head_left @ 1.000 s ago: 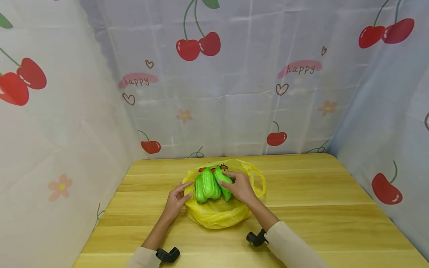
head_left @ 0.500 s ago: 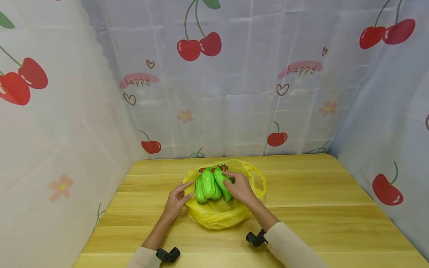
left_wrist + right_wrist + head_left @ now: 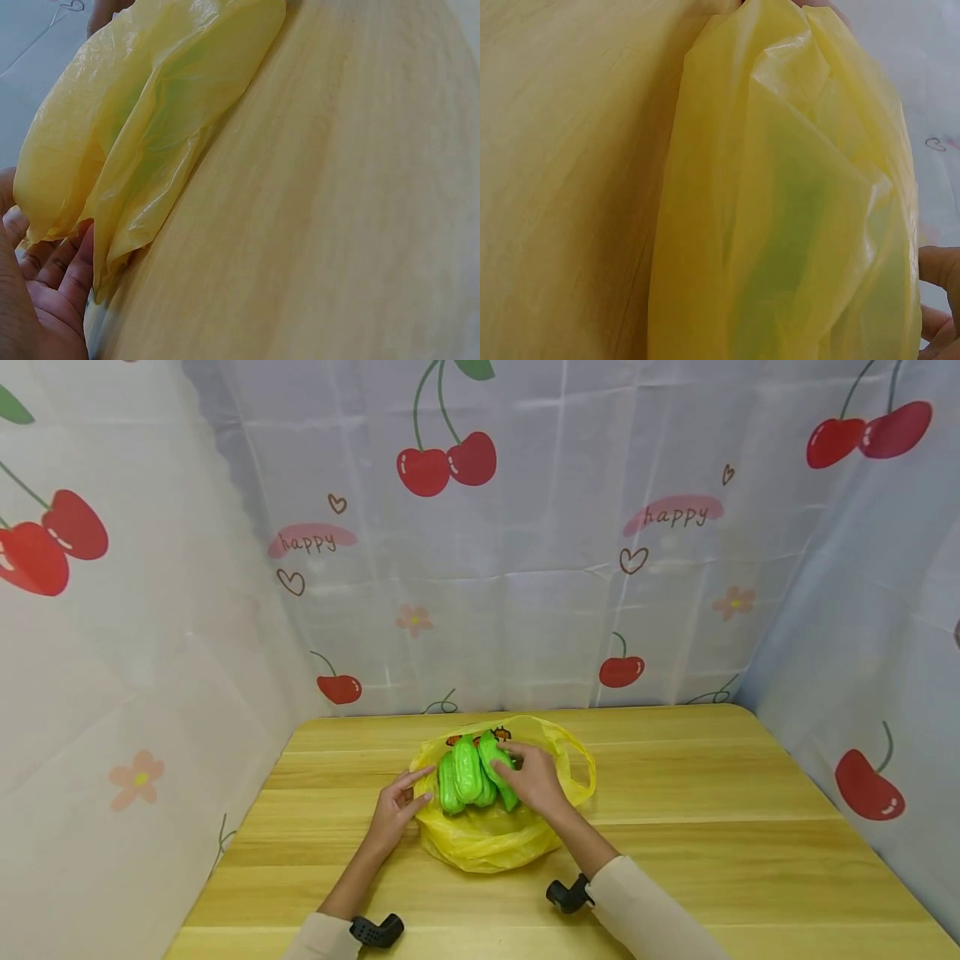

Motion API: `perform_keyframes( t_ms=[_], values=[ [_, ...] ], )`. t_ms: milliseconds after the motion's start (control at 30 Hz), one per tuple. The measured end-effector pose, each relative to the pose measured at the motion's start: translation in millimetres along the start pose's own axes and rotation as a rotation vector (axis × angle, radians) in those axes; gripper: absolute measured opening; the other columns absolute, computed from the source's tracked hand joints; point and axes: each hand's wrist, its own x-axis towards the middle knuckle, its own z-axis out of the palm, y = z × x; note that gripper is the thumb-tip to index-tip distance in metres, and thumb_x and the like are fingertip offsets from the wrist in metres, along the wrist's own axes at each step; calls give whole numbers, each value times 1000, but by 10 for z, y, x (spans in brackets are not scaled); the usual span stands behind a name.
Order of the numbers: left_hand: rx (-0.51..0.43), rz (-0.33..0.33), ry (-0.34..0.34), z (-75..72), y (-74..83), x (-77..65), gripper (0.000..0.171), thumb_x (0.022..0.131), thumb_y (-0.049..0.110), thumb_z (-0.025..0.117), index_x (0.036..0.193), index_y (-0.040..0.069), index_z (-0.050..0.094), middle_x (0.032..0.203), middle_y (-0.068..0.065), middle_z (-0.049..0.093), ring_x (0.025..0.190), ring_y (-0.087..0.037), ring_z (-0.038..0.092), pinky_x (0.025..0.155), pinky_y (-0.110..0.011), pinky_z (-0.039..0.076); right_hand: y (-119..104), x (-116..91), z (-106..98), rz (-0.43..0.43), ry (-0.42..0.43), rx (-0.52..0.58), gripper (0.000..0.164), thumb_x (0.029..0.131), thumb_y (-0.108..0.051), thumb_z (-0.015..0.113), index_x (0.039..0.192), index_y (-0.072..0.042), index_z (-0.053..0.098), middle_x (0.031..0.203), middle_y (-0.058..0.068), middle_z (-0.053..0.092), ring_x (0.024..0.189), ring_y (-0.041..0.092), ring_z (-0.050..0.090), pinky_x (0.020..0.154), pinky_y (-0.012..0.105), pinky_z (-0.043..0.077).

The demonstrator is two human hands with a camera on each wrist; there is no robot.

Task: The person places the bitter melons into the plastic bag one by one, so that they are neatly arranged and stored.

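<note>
Several glossy, bright-green, lobed pieces (image 3: 467,772), pepper-like in look, lie side by side in an open yellow plastic bag (image 3: 487,852). Their exact kind is unclear. My right hand (image 3: 538,781) reaches over the bag's right side, thumb and fingers pinching the rightmost green piece (image 3: 491,756). On the left side my left hand (image 3: 392,808) holds the bag's rim, index finger and thumb spread along it. In the left wrist view the left hand's fingers (image 3: 75,274) curl at the bag's edge. The right wrist view shows mostly the bag's yellow wall (image 3: 780,225), green showing through.
The bag sits on a light wood-grain table (image 3: 675,860). A loop handle (image 3: 585,768) stands out at its right. A white curtain (image 3: 510,610) printed with cherries surrounds the table's back and sides. Black devices (image 3: 377,931) are strapped at both wrists.
My right thumb has shifted slightly right on the rightmost green piece, which has barely moved. The left hand and the bag stay in place.
</note>
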Motion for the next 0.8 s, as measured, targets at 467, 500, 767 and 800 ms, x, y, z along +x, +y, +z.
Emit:
perform_keyframes(
  t_ms=[467,500,767,800],
  values=[
    [-9,-9,13,-10,16,-8,43,98,9,68,140,2,60,144,-17,56,66,-8,40,112,-18,25,22,-42,0,-5,-30,16,37,100,-15,65,136,-7,66,133,17,65,78,24,62,54,31,42],
    [-13,-10,13,-11,19,-9,43,98,9,68,140,2,60,145,-17,56,67,-8,42,113,-17,23,23,-43,0,-6,-32,16,37,99,-14,65,136,-7,66,133,17,65,79,25,63,54,30,43],
    [-26,-13,12,-3,15,-10,44,97,2,66,140,-4,58,146,-23,53,72,-8,40,106,-13,31,45,-58,6,-22,-25,3,40,95,-17,73,133,-6,67,130,16,67,99,33,68,69,35,57],
    [-26,-16,9,0,14,-11,44,97,1,66,140,-4,57,146,-23,52,72,-8,40,104,-13,33,54,-59,8,-24,-24,3,40,94,-16,74,133,-6,68,129,17,67,99,33,69,69,35,58]
  ],
)
